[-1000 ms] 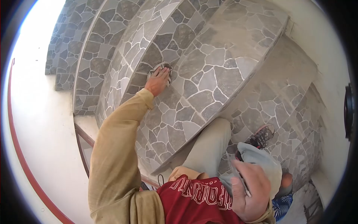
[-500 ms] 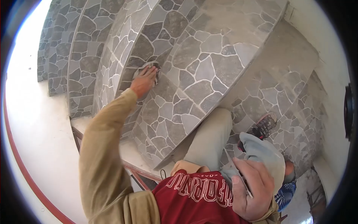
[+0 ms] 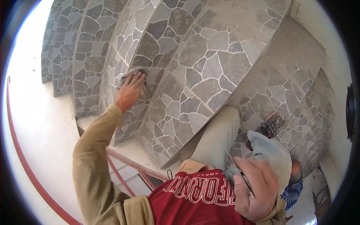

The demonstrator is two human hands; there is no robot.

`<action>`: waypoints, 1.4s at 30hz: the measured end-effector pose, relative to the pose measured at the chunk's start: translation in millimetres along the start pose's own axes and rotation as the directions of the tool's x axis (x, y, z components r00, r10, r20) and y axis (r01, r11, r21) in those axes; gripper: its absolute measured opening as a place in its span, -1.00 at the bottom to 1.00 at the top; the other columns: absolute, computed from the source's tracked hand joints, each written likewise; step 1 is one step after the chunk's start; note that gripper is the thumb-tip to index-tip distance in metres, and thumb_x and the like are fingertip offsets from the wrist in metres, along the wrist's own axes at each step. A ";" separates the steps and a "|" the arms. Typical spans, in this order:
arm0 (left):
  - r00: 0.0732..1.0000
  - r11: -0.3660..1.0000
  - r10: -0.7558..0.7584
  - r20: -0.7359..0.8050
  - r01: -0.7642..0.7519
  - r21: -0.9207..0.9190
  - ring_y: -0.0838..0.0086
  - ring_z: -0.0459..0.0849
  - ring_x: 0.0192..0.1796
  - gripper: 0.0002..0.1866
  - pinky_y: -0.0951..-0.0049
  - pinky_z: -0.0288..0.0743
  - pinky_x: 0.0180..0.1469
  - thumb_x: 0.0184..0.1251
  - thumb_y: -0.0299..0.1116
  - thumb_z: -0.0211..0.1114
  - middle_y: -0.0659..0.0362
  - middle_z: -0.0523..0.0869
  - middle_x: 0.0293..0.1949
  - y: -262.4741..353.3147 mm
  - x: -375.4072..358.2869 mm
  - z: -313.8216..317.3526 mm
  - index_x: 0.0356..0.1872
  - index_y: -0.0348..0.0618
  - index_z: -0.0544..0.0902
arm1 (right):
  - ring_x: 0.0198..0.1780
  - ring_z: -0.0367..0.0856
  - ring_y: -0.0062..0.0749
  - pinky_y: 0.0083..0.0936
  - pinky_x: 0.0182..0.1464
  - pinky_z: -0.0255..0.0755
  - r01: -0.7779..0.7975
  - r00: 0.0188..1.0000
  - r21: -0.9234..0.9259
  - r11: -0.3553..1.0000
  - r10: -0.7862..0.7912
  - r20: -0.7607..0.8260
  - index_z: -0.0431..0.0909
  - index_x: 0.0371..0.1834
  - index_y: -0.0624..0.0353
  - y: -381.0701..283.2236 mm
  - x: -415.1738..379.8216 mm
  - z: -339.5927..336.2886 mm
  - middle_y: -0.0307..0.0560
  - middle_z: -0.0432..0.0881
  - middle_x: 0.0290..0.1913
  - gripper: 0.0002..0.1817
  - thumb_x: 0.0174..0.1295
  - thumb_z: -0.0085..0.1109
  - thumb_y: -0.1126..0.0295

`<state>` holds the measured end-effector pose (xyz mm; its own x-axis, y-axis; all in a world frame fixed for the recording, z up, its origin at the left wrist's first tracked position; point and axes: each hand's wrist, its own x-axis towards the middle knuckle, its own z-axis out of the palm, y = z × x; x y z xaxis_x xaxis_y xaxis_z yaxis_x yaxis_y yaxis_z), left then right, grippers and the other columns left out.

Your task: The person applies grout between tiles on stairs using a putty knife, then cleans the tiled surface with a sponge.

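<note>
My left hand (image 3: 130, 89) lies with its fingers stretched over a crumpled greyish rag (image 3: 122, 78), pressing it against the stair riser (image 3: 150, 41) close to the edge of a step. The riser and treads carry a stone-pattern tile with pale joint lines. Close to my body, my right hand (image 3: 258, 189) is closed around a thin, flat, pale tool (image 3: 247, 184). Only its narrow edge shows between thumb and fingers, so its exact kind cannot be made out.
Dust covers parts of the wide tread (image 3: 221, 22) and the lower landing (image 3: 296, 45). A red metal railing (image 3: 127, 159) runs at the left below my arm. My shoe (image 3: 274, 123) rests on the lower tiled step. A pale wall (image 3: 318, 26) bounds the right.
My left hand and the rag have slid left across the riser toward the step edge. The view has shifted slightly. My right hand keeps its grip on the thin tool.
</note>
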<state>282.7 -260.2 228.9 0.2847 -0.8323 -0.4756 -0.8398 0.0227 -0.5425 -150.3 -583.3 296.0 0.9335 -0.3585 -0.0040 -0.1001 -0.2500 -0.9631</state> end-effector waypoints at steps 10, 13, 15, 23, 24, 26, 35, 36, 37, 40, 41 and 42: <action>0.997 0.993 0.071 0.043 -0.067 -0.095 0.28 0.45 0.48 -0.55 0.10 0.07 0.62 0.36 -0.35 0.07 0.05 0.61 0.34 5.8 42.3 18.4 0.21 -0.26 0.64 | -0.21 0.68 0.04 -0.24 -0.14 0.53 -0.081 0.994 -0.072 0.994 0.075 -0.073 0.63 0.02 0.41 -4.4 -4.6 -1.1 0.22 0.68 -0.16 -0.69 0.23 0.19 0.50; 0.992 0.979 -0.107 -0.062 0.094 -0.181 0.30 0.42 0.50 -0.53 0.06 0.03 0.63 0.33 -0.35 0.09 0.08 0.61 0.35 -14.9 -1.0 -36.0 0.23 -0.25 0.63 | -0.19 0.68 0.05 -0.24 -0.11 0.53 -0.067 0.997 -0.046 0.997 0.066 -0.032 0.63 0.01 0.41 -8.2 3.0 6.2 0.22 0.68 -0.16 -0.69 0.23 0.19 0.51; 0.986 0.976 -0.168 0.003 0.167 -0.136 0.26 0.34 0.55 -0.46 -0.04 -0.05 0.64 0.28 -0.42 0.05 0.11 0.52 0.43 -19.7 -11.1 -56.8 0.32 -0.22 0.58 | -0.19 0.68 0.05 -0.24 -0.10 0.53 -0.050 0.999 -0.037 0.998 0.050 -0.003 0.63 0.01 0.41 -10.3 6.2 9.0 0.22 0.68 -0.16 -0.69 0.23 0.20 0.51; 0.992 0.960 -0.098 -0.083 0.072 -0.269 0.28 0.31 0.57 -0.55 0.01 -0.01 0.63 0.41 -0.33 0.04 0.13 0.49 0.47 35.0 83.9 63.5 0.25 -0.17 0.61 | -0.15 0.67 0.05 -0.23 -0.07 0.52 -0.101 0.993 -0.030 0.994 0.099 -0.059 0.62 0.02 0.42 -6.8 -7.2 -0.3 0.22 0.67 -0.17 -0.69 0.23 0.17 0.52; 0.998 0.986 -0.060 -0.001 0.059 -0.159 0.27 0.31 0.57 -0.56 0.03 0.00 0.63 0.43 -0.30 0.04 0.11 0.48 0.47 40.9 93.5 55.3 0.25 -0.17 0.61 | -0.15 0.67 0.05 -0.23 -0.07 0.52 -0.099 0.992 -0.034 0.994 0.096 -0.077 0.62 0.02 0.42 -5.7 -7.8 -3.2 0.22 0.67 -0.17 -0.69 0.23 0.17 0.52; 0.997 0.998 -0.022 0.073 0.026 -0.059 0.25 0.33 0.56 -0.56 0.05 -0.01 0.63 0.46 -0.29 0.01 0.11 0.52 0.44 35.5 87.7 40.7 0.26 -0.16 0.61 | -0.15 0.68 0.05 -0.24 -0.07 0.52 -0.180 0.983 -0.045 0.983 0.178 -0.048 0.62 0.02 0.42 -4.8 -9.7 -8.3 0.21 0.67 -0.18 -0.70 0.24 0.17 0.52; 0.956 0.961 -0.202 -0.213 0.152 -0.230 0.14 0.29 0.58 -0.44 -0.05 0.04 0.60 0.19 -0.55 0.15 0.09 0.43 0.50 -13.3 -7.0 -4.8 0.29 -0.05 0.61 | -0.19 0.68 0.03 -0.24 -0.11 0.54 -0.073 0.997 -0.051 0.996 0.072 -0.021 0.64 0.02 0.40 -1.8 7.4 0.4 0.19 0.68 -0.18 -0.69 0.24 0.20 0.49; 0.951 0.953 -0.214 -0.224 0.153 -0.263 0.12 0.32 0.56 -0.43 -0.05 0.06 0.59 0.17 -0.56 0.16 0.07 0.46 0.47 -3.7 3.8 1.8 0.28 -0.06 0.61 | -0.19 0.68 0.03 -0.24 -0.11 0.54 -0.065 0.998 -0.056 0.996 0.064 -0.026 0.64 0.02 0.40 -0.9 8.5 0.5 0.19 0.68 -0.18 -0.69 0.24 0.20 0.49; 0.948 0.943 -0.220 -0.230 0.147 -0.298 0.09 0.36 0.54 -0.42 -0.05 0.09 0.59 0.15 -0.57 0.17 0.04 0.49 0.45 6.8 13.6 10.0 0.28 -0.07 0.62 | -0.19 0.68 0.04 -0.24 -0.10 0.54 -0.069 0.997 -0.065 0.996 0.067 -0.034 0.64 0.02 0.40 -0.4 7.9 -0.3 0.20 0.68 -0.18 -0.69 0.23 0.20 0.49; 0.926 0.728 -0.360 -0.114 0.202 -0.655 -0.03 0.43 0.47 -0.48 -0.03 0.19 0.53 0.27 -0.56 0.12 -0.07 0.56 0.37 82.5 -21.9 52.3 0.30 -0.14 0.59 | -0.18 0.69 0.06 -0.24 -0.08 0.54 -0.113 0.993 -0.072 0.991 0.109 -0.048 0.63 0.03 0.40 -0.5 3.3 -6.5 0.20 0.69 -0.17 -0.68 0.24 0.20 0.50; 0.899 0.659 -0.435 -0.050 0.280 -0.698 -0.07 0.45 0.45 -0.52 -0.01 0.24 0.50 0.35 -0.56 0.07 -0.11 0.58 0.34 113.9 -47.0 72.2 0.30 -0.17 0.58 | -0.17 0.69 0.06 -0.24 -0.08 0.55 -0.153 0.987 -0.063 0.986 0.150 -0.060 0.63 0.04 0.39 0.3 3.1 -8.6 0.20 0.69 -0.17 -0.68 0.24 0.20 0.49; 0.763 0.353 -0.635 0.119 0.424 -0.834 -0.09 0.45 0.43 -0.55 0.02 0.24 0.49 0.42 -0.53 0.05 -0.14 0.56 0.34 147.1 -67.1 78.5 0.32 -0.19 0.56 | -0.17 0.69 0.06 -0.24 -0.08 0.55 -0.162 0.985 -0.058 0.985 0.157 -0.071 0.63 0.04 0.39 1.7 2.7 -11.0 0.20 0.69 -0.17 -0.68 0.24 0.20 0.49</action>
<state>176.4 -157.5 126.7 0.8058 -0.5836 -0.1009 -0.5613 -0.8069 0.1842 -151.7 -594.6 297.3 0.8792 -0.4566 -0.1364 -0.2695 -0.2404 -0.9325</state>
